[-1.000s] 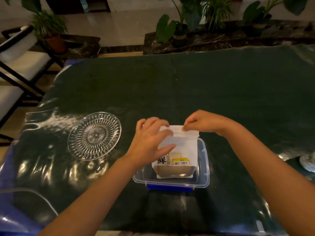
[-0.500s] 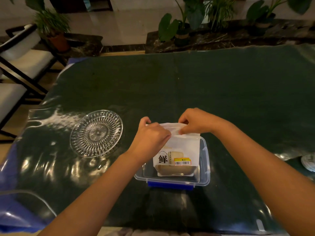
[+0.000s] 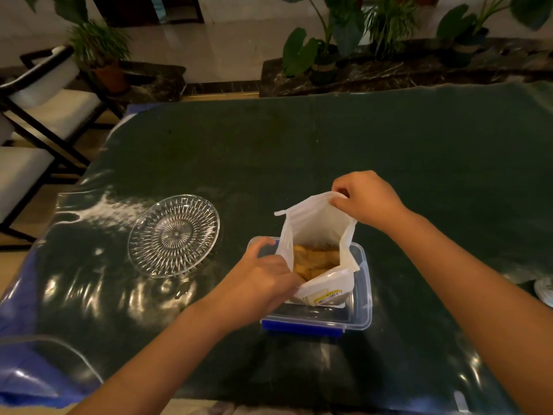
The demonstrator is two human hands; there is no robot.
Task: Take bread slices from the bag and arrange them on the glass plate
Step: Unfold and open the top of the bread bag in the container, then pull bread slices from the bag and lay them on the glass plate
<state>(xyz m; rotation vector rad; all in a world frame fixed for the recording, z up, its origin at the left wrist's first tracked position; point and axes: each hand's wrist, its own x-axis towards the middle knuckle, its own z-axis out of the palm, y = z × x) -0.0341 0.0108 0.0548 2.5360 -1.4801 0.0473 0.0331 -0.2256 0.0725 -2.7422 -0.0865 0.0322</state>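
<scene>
A white bread bag (image 3: 317, 223) stands upright in a clear plastic container (image 3: 360, 307) with a blue clip. Its mouth is pulled wide, and golden-brown bread slices (image 3: 314, 260) show inside. My right hand (image 3: 366, 199) pinches the bag's far top edge. My left hand (image 3: 263, 280) grips the near left side of the bag's mouth, fingers partly hidden behind the plastic. An empty cut-glass plate (image 3: 175, 235) lies on the table to the left of the container.
The table (image 3: 329, 145) has a dark green glossy cover. White-cushioned chairs (image 3: 36, 115) stand off its left edge. Potted plants (image 3: 323, 49) line a dark ledge beyond the far edge. A small white object (image 3: 544, 290) peeks in at the right edge.
The bag's sealed top has been pulled apart and now gapes wide, showing the bread. My right hand moved up and back with the far edge; my left hand dropped to the near side.
</scene>
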